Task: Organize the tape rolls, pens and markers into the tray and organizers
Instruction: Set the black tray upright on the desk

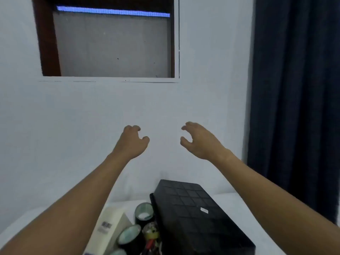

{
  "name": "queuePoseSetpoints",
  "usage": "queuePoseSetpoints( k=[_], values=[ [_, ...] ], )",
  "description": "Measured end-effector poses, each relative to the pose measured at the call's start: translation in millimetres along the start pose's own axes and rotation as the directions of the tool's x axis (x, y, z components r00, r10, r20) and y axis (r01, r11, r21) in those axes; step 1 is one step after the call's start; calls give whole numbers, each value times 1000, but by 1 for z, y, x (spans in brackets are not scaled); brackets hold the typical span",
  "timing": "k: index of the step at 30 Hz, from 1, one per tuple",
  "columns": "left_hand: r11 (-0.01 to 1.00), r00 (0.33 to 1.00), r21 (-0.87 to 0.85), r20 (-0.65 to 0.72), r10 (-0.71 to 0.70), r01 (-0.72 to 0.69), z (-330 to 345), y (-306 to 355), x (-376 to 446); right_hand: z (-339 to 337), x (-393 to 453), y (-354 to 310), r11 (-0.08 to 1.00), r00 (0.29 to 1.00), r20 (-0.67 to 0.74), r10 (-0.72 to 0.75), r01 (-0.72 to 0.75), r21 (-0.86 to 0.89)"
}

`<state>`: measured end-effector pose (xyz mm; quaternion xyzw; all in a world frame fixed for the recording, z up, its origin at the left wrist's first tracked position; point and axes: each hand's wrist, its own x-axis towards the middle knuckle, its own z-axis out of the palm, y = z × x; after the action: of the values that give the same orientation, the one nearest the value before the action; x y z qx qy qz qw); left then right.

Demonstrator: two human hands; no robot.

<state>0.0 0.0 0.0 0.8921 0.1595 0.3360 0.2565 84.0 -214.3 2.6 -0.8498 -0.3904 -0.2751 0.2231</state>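
My left hand and my right hand are raised in front of the wall, well above the table, fingers loosely curled and holding nothing. Far below them, at the bottom of the view, lie dark tape rolls: one beside a black box, another nearer me, and a clear roll between them. Red pens or markers poke out at the bottom edge, partly cut off. A black quilted box lies upside down to the right of the rolls.
A white box with a label lies left of the rolls on the white table. Behind is a pale wall with a window. A dark blue curtain hangs at the right.
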Motion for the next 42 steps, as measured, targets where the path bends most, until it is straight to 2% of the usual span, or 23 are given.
queuePoseSetpoints(
  k=[3, 5, 7, 11, 16, 23, 28, 33, 38, 42],
  values=[
    [984, 960, -52, 232, -157, 173, 31, -24, -24, 33, -33, 8, 982, 958, 259, 121, -154, 111],
    [942, 884, -140, 409, -226, 305, 58, -45, -48, 63, -65, 12, 947, 893, 416, 174, -267, 177],
    [891, 798, -161, 530, -285, 425, 82, -63, -70, 92, -94, 15, 930, 839, 507, 196, -323, 175],
    [804, 685, -141, 621, -382, 577, 128, -95, -100, 124, -129, 20, 910, 782, 571, 250, -391, 137],
    [756, 577, -32, 668, -470, 653, 167, -114, -120, 136, -144, 20, 893, 751, 602, 273, -431, 133],
    [749, 592, -60, 656, -469, 660, 198, -127, -117, 139, -144, 18, 905, 767, 594, 243, -399, 145],
    [694, 529, -82, 712, -462, 716, 203, -117, -108, 129, -140, 31, 906, 799, 553, 236, -387, 173],
    [703, 621, -227, 689, -373, 674, 208, -60, -75, 89, -120, 84, 873, 847, 472, 244, -404, 274],
    [663, 749, -446, 603, -275, 602, 233, 46, -50, 42, -109, 182, 752, 832, 497, 246, -487, 444],
    [651, 803, -516, 534, -264, 557, 284, 117, -33, 23, -111, 257, 752, 830, 476, 291, -506, 423]
  ],
)
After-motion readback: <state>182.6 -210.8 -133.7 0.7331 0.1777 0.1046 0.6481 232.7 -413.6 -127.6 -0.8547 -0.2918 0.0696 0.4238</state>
